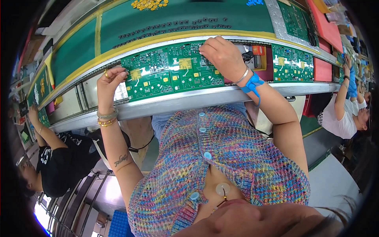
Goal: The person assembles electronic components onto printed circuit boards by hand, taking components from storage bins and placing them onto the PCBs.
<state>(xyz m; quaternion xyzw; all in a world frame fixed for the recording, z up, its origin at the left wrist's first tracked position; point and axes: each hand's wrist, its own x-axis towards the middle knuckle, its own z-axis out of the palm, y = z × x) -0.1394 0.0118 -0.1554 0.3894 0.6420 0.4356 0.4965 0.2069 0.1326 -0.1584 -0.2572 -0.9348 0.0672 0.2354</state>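
A green circuit board (160, 65) with yellow square patches and small parts lies across the metal conveyor rails in front of me. At its left end is my left hand (111, 81), thumb and forefinger pinched together by the edge. Whatever sits between those fingertips is too small to name. Over the board's upper right part, my right hand (224, 54) bends down with its fingers closed at the far edge. The fingers and wrist hide that corner, and I cannot make out what they hold. A blue strap (252, 83) circles my right wrist.
Rows of small black components (173, 28) lie on the green bench beyond the rail (177, 96). Yellow parts (149, 4) and blue parts (254, 2) are piled farther back. Another circuit board (293, 65) sits to the right. Co-workers are at both sides.
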